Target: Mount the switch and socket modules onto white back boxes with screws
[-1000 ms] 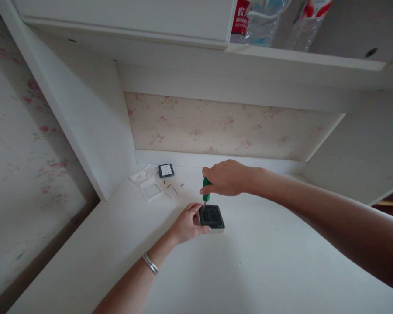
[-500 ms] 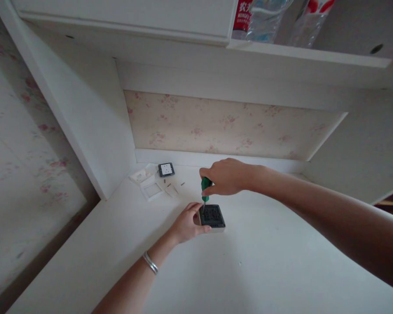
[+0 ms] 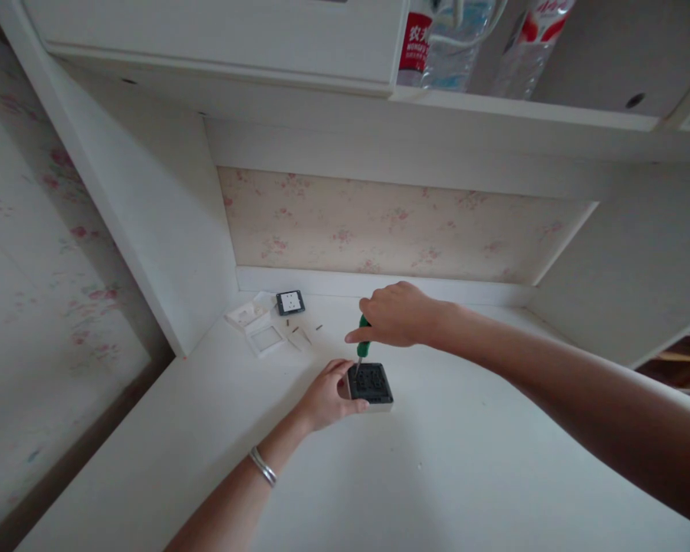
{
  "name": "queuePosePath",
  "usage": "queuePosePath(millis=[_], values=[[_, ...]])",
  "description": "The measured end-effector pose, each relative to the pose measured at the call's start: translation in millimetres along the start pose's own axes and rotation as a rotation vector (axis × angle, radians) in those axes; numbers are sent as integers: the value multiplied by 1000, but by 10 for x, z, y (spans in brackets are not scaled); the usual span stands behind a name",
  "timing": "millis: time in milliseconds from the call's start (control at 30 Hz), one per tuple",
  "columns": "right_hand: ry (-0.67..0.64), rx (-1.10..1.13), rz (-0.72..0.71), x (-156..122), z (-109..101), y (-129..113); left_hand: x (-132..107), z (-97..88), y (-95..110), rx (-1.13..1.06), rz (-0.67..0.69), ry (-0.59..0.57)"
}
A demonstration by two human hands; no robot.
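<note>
A socket module point(image 3: 372, 385), black on its upper face with a pale housing below, lies on the white desk. Its left side is gripped by my left hand point(image 3: 326, 395), with the thumb along the near edge and fingers at the far left corner. My right hand point(image 3: 399, 314) grasps a green-handled screwdriver point(image 3: 363, 349) from above. The screwdriver's thin shaft points down, and its tip meets the black face near the upper left corner. Whether a screw sits under the tip is too small to tell.
Back left on the desk point(image 3: 471, 460) lie a second socket module point(image 3: 290, 302), a white frame point(image 3: 265, 340), a white box-like part point(image 3: 246, 314) and several small screws point(image 3: 295, 330). Overhead, a shelf point(image 3: 523, 109) holds plastic bottles point(image 3: 457, 54). A panel point(image 3: 143, 207) bounds the left side.
My right hand's fingers have loosened and shifted around the green handle, with one finger now stretched out to the left. The socket module stays under my left hand. The camera view has shifted slightly.
</note>
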State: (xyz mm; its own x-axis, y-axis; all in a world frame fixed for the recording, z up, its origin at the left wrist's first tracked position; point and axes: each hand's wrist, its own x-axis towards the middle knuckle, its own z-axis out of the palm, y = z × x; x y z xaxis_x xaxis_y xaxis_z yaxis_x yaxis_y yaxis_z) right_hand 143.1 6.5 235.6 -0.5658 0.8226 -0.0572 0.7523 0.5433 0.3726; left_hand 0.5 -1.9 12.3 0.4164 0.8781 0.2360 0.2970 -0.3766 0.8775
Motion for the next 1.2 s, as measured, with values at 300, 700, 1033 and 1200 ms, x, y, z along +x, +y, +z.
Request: queuePosePath(millis=[300,700,1033,1200], values=[[128,142,101,-178,160,202,-26,18,-69,-3,-4,2],[613,1372,747,-1178,1284,340,109,-139,-31,237,-17,188],[856,2124,1214,-1928,2297,-358,712,-569,-132,937,-175,172],[986,2171,1299,-2030,2325,-477,974,-613,-210,1070,-252,130]])
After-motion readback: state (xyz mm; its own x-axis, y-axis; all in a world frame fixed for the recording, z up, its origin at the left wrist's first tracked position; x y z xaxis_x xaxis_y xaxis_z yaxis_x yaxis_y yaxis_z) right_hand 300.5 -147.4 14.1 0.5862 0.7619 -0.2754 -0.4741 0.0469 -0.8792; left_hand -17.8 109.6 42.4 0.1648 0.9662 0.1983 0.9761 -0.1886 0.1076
